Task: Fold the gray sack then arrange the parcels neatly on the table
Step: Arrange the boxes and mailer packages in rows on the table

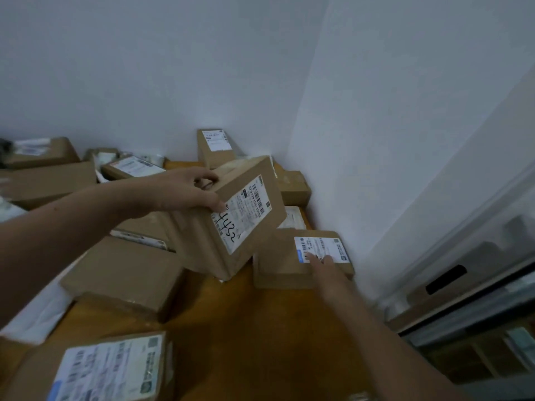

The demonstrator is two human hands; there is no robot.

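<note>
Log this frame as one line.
phase: arranging parcels | left hand: grips tilted labelled box | right hand: straight fingers touch small box by wall

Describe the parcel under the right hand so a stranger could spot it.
Follow the white wall on the right down to the wooden table. Beside it lies a flat brown parcel, the right hand touching its white label. Unlike the tilted box gripped by the left hand, it rests on the table.
</note>
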